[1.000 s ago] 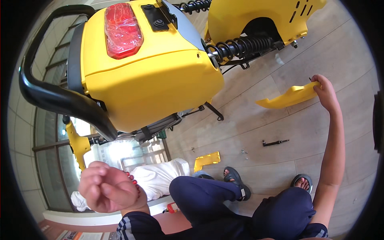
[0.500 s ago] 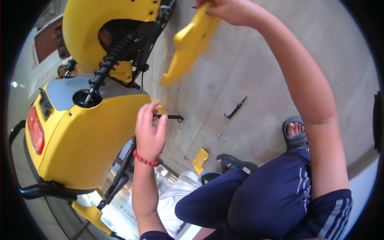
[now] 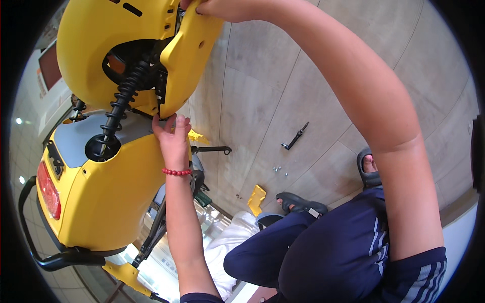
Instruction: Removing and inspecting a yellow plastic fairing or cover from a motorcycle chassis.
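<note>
A yellow scooter, with a rounded yellow body [image 3: 111, 197], a grey part and a black coil-spring shock absorber [image 3: 121, 98], fills the left side. My right hand [image 3: 220, 9] grips the upper end of a curved yellow side panel [image 3: 188, 60], partly cut off by the top edge. The panel lies along the scooter's side, over the dark frame beside the shock absorber. At the panel's lower tip is my left hand [image 3: 174, 139], a red bead bracelet on its wrist, its fingertips touching the tip.
On the tiled floor [image 3: 262, 91] lie a black-handled tool [image 3: 295, 136], several small screws [image 3: 278, 168] and a small yellow plastic piece [image 3: 256, 199] near my sandalled foot. A black stand bar [image 3: 212, 149] sticks out from the scooter. White cloth [image 3: 232, 235] lies lower down.
My right hand has brought the yellow panel leftward, from over the floor to against the scooter. My left hand has moved up and left to the panel's lower tip.
</note>
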Available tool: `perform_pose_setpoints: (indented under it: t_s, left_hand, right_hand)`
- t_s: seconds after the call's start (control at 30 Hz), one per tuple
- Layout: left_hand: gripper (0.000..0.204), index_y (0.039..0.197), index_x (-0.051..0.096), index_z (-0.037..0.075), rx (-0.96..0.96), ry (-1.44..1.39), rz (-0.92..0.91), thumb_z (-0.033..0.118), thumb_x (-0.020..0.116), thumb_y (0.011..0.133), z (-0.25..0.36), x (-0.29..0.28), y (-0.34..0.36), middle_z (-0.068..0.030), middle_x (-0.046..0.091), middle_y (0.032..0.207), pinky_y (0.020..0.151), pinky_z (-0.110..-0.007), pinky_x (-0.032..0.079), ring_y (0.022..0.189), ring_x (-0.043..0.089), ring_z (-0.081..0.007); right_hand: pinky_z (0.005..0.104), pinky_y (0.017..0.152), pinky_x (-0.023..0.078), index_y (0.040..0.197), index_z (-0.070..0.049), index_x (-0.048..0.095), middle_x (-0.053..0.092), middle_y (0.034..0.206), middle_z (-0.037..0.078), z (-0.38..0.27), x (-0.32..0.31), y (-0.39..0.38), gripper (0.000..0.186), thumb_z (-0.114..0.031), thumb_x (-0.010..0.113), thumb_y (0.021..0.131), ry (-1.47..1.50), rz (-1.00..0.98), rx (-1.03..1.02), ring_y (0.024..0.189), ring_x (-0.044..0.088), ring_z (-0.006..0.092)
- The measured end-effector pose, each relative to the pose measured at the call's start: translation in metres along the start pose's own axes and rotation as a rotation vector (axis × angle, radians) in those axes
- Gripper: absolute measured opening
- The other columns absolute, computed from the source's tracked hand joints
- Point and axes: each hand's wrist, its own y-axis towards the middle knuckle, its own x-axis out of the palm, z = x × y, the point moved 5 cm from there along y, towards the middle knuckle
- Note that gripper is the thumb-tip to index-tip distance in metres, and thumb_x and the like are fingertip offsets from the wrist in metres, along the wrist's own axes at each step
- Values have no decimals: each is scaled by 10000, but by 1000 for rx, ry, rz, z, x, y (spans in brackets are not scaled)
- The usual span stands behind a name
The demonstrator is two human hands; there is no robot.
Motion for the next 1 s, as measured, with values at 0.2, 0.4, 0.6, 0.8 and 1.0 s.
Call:
perform_pose_setpoints:
  t_s: [0.2, 0.4, 0.6, 0.8, 1.0]
  left_hand:
    - [839, 1453, -21, 63, -86, -156, 42, 167, 610, 910, -5, 11, 8, -213, 478, 1259, 912, -360, 481, 1049, 574, -265]
    - [812, 1451, -21, 76, -62, -221, 81, 179, 591, 928, -13, 16, 20, -191, 376, 1323, 918, -389, 484, 1064, 574, -311]
    - [723, 1415, 77, 61, -44, -204, 129, 168, 598, 924, -12, 17, 28, -164, 441, 1264, 890, -376, 497, 1028, 588, -288]
    - [707, 1401, 92, 61, -39, -218, 164, 146, 602, 920, -17, 17, 27, -162, 473, 1221, 862, -361, 508, 979, 610, -276]
    - [727, 1402, 75, 55, -61, -261, 176, 125, 608, 912, -21, 24, 32, -168, 482, 1206, 859, -371, 511, 968, 614, -280]
  right_hand:
    - [382, 766, 500, 955, 36, 637, 641, 911, 254, 0, 13, 13, 229, -2, 480, 793, -29, -19, 14, 892, 625, 384]
    - [380, 782, 500, 970, 41, 634, 639, 942, 255, 2, 16, 16, 226, 9, 481, 807, -43, 10, -23, 915, 621, 381]
    - [368, 789, 503, 983, 46, 627, 645, 949, 243, 12, 19, 20, 225, 21, 496, 802, -12, 5, 9, 915, 626, 366]
    - [362, 789, 504, 993, 43, 615, 644, 964, 237, 1, 18, 17, 224, 26, 481, 814, 8, 28, -61, 918, 626, 358]
    - [349, 813, 494, 1008, 41, 577, 637, 980, 218, 8, 17, 16, 232, 67, 469, 805, 5, 87, -110, 937, 615, 336]
